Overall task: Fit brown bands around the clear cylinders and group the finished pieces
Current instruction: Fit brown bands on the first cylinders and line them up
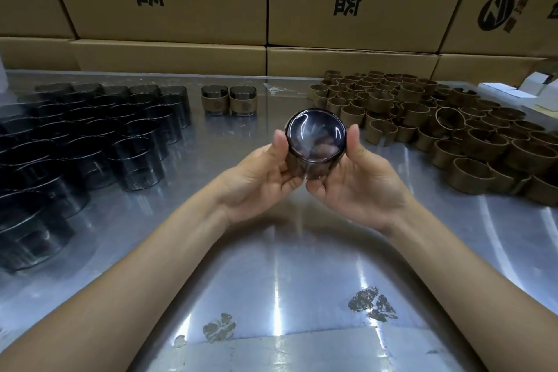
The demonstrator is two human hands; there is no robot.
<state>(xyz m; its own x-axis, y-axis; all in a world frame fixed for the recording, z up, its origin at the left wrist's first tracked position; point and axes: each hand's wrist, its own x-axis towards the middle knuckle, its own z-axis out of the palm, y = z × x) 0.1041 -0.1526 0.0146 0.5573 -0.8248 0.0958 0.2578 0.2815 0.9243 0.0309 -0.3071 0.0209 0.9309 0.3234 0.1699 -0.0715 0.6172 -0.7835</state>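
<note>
A clear smoky cylinder (315, 142) is held up above the table's middle, its round end tilted towards me. My left hand (262, 178) grips its left side, thumb up along the rim. My right hand (356, 181) grips the right side the same way. I cannot tell whether a band sits on this piece. Two finished cylinders with brown bands (229, 100) stand side by side at the back centre. Several bare clear cylinders (90, 142) are massed on the left. A heap of brown bands (447, 127) covers the right.
The shiny metal table (287, 266) has worn patches near the front edge. Stacked cardboard boxes (265, 9) wall off the back. Small white boxes (519, 90) sit at the far right behind the bands.
</note>
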